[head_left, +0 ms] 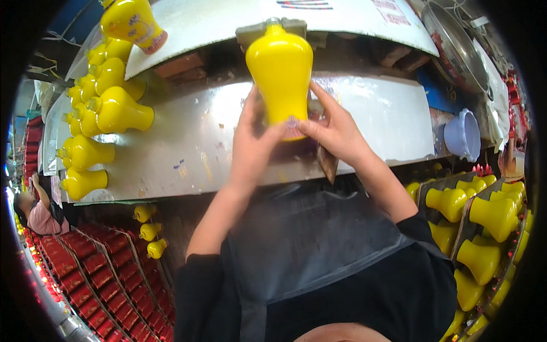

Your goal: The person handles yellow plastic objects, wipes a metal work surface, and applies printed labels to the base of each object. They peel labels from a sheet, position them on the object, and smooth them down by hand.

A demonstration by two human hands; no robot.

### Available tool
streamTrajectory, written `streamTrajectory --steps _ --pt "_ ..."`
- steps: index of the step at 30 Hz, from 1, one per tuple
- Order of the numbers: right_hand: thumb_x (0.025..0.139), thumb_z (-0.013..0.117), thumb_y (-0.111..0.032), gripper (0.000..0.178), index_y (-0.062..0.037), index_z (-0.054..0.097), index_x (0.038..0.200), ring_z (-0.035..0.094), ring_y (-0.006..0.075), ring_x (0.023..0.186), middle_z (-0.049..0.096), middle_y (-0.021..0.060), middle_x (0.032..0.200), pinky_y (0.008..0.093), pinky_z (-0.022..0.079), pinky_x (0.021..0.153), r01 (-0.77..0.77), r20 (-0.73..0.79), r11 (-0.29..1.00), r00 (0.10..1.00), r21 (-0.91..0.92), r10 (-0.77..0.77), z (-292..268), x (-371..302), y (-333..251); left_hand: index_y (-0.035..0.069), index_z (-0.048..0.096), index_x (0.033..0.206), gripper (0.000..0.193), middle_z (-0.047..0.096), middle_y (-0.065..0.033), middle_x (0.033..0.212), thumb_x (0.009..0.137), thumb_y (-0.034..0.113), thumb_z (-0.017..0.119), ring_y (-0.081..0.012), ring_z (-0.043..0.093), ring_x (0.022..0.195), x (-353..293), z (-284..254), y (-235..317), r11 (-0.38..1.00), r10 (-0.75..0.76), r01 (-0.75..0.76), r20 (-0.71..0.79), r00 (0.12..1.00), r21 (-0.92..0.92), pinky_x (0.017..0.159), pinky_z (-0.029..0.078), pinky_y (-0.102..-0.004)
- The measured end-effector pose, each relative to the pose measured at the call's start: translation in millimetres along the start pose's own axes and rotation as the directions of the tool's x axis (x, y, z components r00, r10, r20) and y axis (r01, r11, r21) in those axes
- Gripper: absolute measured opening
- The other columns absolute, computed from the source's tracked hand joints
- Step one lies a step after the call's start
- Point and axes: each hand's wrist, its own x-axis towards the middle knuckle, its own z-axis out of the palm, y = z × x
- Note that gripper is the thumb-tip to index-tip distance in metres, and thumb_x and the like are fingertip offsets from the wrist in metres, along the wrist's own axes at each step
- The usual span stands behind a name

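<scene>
A glossy yellow vase-shaped bottle (279,71) is between my two hands over the middle of the bench. Its wide shoulder and narrow neck point away from me, and a small printed patch shows near its base. My left hand (256,134) grips it from the left, thumb against the base. From the other side my right hand (333,126) closes round the lower part, its thumb near the patch. The bottle's neck lies at a greyish block (302,25); whether they touch I cannot tell. Under my right wrist a brown pointed piece (327,164) sticks out at the bench edge.
Several yellow bottles (124,110) crowd the bench's left; one with a printed pattern (132,25) stands on the white board (364,23). A pale blue bucket (462,135) sits right. Racks of yellow bottles (480,260) and red pieces (102,279) flank me. A person (43,214) is far left.
</scene>
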Motion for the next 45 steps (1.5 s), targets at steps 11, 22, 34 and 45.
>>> streamTrajectory --steps 11,22,34,45 --pt "0.093 0.069 -0.002 0.032 -0.0024 0.060 0.124 0.068 0.0146 0.102 0.068 0.0073 0.111 0.0290 0.059 0.090 0.074 -0.103 0.987 0.993 0.139 -0.060 -22 -8 -33 0.008 0.026 0.162 0.083 0.048 -0.0220 0.146 0.093 0.015 0.072 -0.0262 0.050 0.134 -5 5 5 0.997 -0.020 0.017 -0.028 0.999 -0.075 0.113 0.040 -0.0393" --pt "0.069 0.083 0.003 0.037 -0.0098 0.076 0.102 0.069 0.0263 0.074 0.071 0.0109 0.086 0.0336 0.057 0.067 0.705 0.196 0.381 0.589 -0.598 -0.784 3 -31 -28 0.006 0.033 0.159 0.065 0.048 -0.0200 0.146 0.101 0.018 0.060 -0.0239 0.051 0.132 -5 -5 -10 0.996 0.015 -0.015 0.000 1.000 -0.090 0.111 0.042 -0.0373" --pt "0.090 0.075 -0.001 0.029 -0.0019 0.069 0.118 0.073 0.0168 0.087 0.074 0.0119 0.102 0.0277 0.058 0.075 0.361 -0.227 0.774 0.815 -0.519 -0.533 4 -28 -28 0.006 0.031 0.160 0.064 0.048 -0.0197 0.147 0.102 0.015 0.056 -0.0233 0.047 0.137 -7 -6 -11 0.993 0.064 -0.065 0.012 0.998 0.103 0.114 0.040 -0.0366" --pt "0.087 0.068 -0.009 0.017 -0.0094 0.074 0.104 0.068 0.0245 0.084 0.073 0.0084 0.096 0.0347 0.055 0.078 0.465 -0.087 0.785 0.836 -0.409 -0.541 2 -34 -43 0.007 0.025 0.162 0.087 0.041 -0.0223 0.155 0.088 0.015 0.070 -0.0284 0.041 0.144 -11 -19 -26 0.967 0.118 -0.143 0.125 0.985 0.212 0.118 0.034 -0.0386"
